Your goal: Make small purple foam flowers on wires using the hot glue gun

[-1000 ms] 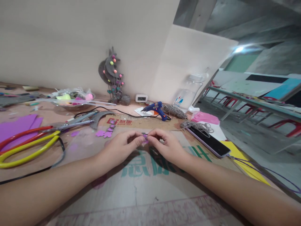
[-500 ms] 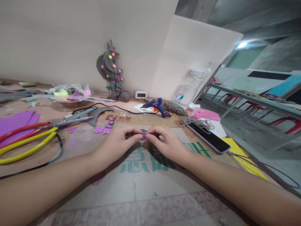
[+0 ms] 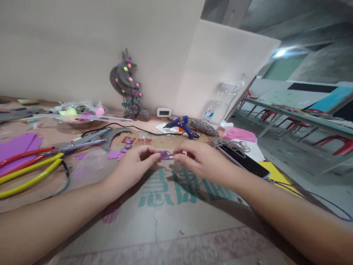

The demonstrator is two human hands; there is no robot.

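Observation:
Over the printed cardboard (image 3: 176, 221), my left hand (image 3: 135, 162) pinches a small purple felt piece (image 3: 164, 155) with some grey on it. Close to its right side, my right hand (image 3: 197, 158) has thumb and fingers closed around a slim thing with a pale end and a metallic tip; its kind I cannot make out. That tip lies at or near the purple piece; contact is unclear. Left of my left hand are purple flower-shaped cutouts (image 3: 113, 155) and a short row of grey and purple pieces (image 3: 127, 144).
Yellow-handled scissors (image 3: 41, 170) and red-handled scissors (image 3: 30, 154) lie left, by purple sheets (image 3: 18, 149). Behind my hands are a blue glue gun (image 3: 182, 125) with its cord, a small clock (image 3: 163, 112) and grey yarn (image 3: 202, 127). A phone (image 3: 248, 162) and clear bottle (image 3: 219, 105) are right.
My hands have moved apart from their fingertip-to-fingertip position. The purple piece stays in my left fingers, and the slim thing now shows in my right. The view has shifted slightly.

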